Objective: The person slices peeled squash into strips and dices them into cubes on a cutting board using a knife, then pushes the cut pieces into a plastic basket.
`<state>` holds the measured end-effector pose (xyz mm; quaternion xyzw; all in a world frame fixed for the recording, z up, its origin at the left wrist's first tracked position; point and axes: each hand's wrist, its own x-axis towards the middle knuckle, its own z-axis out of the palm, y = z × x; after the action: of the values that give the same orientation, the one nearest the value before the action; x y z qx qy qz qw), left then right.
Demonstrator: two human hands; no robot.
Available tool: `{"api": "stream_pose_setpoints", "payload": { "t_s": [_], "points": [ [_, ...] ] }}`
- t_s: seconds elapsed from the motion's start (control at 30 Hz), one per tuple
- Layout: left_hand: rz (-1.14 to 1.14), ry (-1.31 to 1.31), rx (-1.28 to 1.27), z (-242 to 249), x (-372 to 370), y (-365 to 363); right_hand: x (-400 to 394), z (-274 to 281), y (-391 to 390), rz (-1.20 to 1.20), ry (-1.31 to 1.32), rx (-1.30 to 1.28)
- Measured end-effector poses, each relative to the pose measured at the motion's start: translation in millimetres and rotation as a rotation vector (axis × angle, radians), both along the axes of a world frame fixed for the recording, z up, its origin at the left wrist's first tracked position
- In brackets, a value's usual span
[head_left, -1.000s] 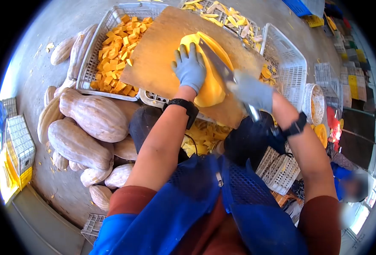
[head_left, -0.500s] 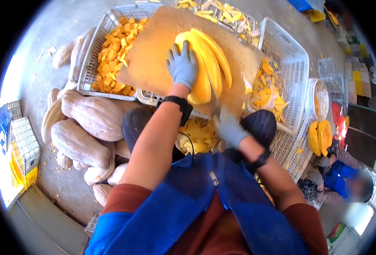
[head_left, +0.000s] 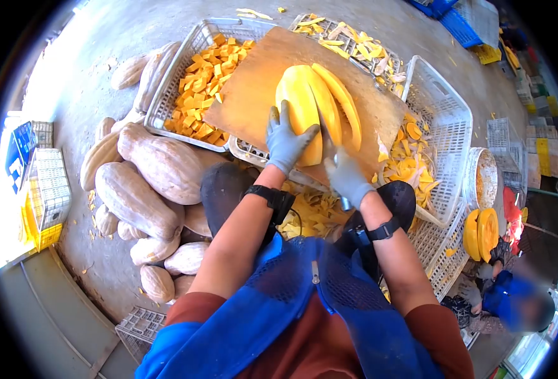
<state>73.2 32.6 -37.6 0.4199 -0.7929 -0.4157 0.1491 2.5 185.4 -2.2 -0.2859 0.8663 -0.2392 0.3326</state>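
Observation:
Several long pieces of peeled yellow pumpkin (head_left: 299, 88) lie side by side on a brown cutting board (head_left: 254, 95). My left hand (head_left: 286, 140), in a grey glove, rests on the near end of the leftmost piece, fingers and thumb spread. In my gloved right hand (head_left: 348, 178) is a knife (head_left: 326, 136), its handle wrapped by my fingers. The blade stands at the gap between the wide left piece and the middle one; its lower edge is hidden. A slimmer pumpkin slice (head_left: 342, 101) lies at the right.
A crate (head_left: 159, 107) of orange pumpkin cubes stands left of the board. Whole pumpkins (head_left: 134, 196) are heaped on the floor at left. To the right stands a crate (head_left: 446, 126) with peelings, beside a white bucket (head_left: 481, 177). A co-worker (head_left: 506, 294) sits at lower right.
My left hand has slid back toward me along the pumpkin, its thumb now stretched to the right. The knife remains in my right hand by the cut. The view has shifted slightly.

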Motion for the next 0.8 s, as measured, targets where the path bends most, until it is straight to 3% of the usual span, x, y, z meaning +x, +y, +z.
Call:
{"api": "stream_pose_setpoints", "payload": {
  "t_s": [0.13, 0.3, 0.4, 0.57, 0.7, 0.8],
  "points": [
    [0.002, -0.080, -0.016, 1.6, -7.1, 1.1, -21.7, 18.5, 15.0, 0.033, 0.187, 0.068],
    [0.056, 0.004, 0.055, -0.5, -10.1, 10.3, -19.2, 3.2, 14.7, -0.009, 0.147, 0.023],
    [-0.058, -0.063, -0.105, 8.1, 4.0, 29.0, -16.8, 19.6, -1.3, -0.016, 0.249, -0.042],
    [-0.019, -0.085, -0.153, 5.6, 6.9, 45.7, -41.0, 59.7, -45.2, 0.021, 0.443, -0.224],
    [0.001, -0.002, -0.090, 1.2, 11.3, 37.1, -37.2, 72.6, -70.0, -0.103, 0.013, -0.009],
    [-0.005, -0.002, -0.115, -1.7, 16.4, 32.9, -35.7, 58.6, -86.6, -0.159, -0.058, -0.077]
  ]
}}
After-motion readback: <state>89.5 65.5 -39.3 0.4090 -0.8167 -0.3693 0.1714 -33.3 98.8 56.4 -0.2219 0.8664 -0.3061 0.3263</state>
